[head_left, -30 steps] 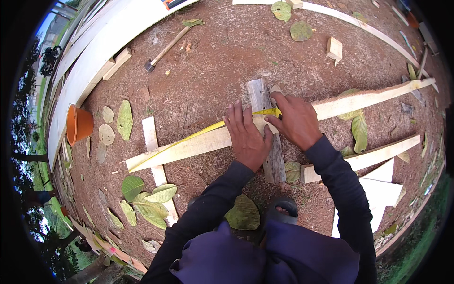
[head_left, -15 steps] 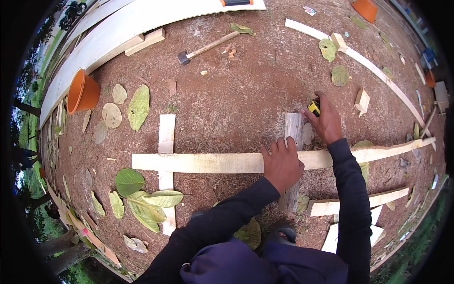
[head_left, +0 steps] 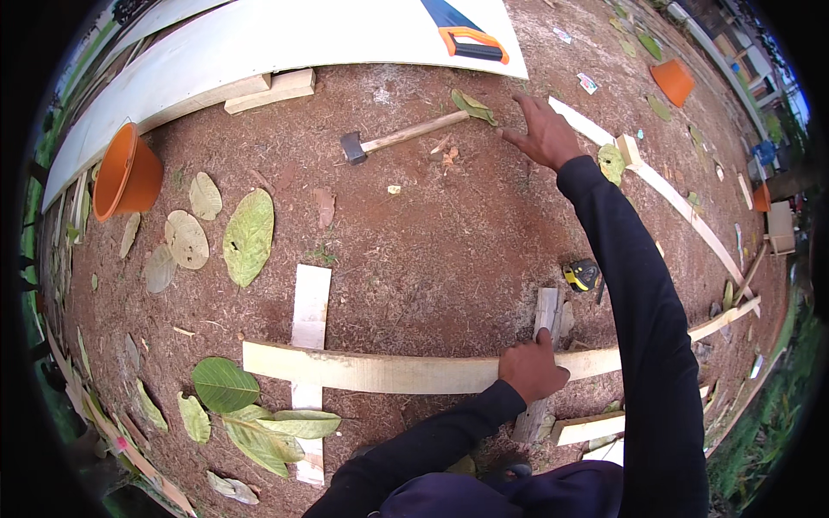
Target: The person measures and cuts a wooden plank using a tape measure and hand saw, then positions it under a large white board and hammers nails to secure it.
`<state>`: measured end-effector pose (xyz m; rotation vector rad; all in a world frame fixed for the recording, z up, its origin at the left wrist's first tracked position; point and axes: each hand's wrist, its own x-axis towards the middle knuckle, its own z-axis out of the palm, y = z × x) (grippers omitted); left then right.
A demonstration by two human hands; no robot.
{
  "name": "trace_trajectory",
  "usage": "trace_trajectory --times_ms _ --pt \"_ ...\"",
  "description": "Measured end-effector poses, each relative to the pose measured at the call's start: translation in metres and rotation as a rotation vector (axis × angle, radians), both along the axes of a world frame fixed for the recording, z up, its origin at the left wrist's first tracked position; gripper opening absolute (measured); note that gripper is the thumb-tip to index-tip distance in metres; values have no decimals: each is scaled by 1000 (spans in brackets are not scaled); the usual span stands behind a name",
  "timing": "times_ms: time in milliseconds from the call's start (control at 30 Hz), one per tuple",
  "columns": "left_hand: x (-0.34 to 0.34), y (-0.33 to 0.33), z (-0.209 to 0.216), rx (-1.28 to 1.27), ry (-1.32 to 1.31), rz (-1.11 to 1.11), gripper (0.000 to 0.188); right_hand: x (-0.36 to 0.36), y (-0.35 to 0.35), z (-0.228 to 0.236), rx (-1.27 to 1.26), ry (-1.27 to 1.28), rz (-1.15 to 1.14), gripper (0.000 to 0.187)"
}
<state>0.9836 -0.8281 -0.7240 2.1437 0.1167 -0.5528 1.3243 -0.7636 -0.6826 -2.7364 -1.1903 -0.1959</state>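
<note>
Here, the right hand (head_left: 547, 134) spreads, left hand (head_left: 532, 369) touches a board (head_left: 397, 373), grip and orange bucket (head_left: 141, 177) contents unclear.

Can read no words, numbers or signs. Can make out only blurred coloured print, too small to decipher, on a small scrap (head_left: 587, 83) ahead and to the right of the right hand (head_left: 546, 129). Cannot read any marking on the tape measure (head_left: 581, 275), ahead and to the right of the left hand (head_left: 531, 367).

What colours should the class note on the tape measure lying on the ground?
The tape measure is black and yellow, best seen in the head view.
</note>
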Motion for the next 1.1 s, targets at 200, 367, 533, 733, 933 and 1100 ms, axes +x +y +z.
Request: trace_trajectory --times_ms 200,367,533,733,933,1100 --pt "4 -19 -8 13 -47 18 62 54 108 -7 -121 -134 -65 84" --pt "-3 -21 -16 46 -105 36 63 80 150 -7 -295 -27 -111 103" --pt "-19 -14 -16 -30 -50 34 73 71 137 -29 -187 -193 10 60" --pt "-6 -20 -12 89 -117 9 71 76 113 -26 -12 -110 22 36" --pt "-6 -19 -15 26 -251 -40 74 56 117 -34 66 -382 -62 31" --pt "-12 -15 -16 82 -412 99 68 53 122 1 -29 -32 -121 65"
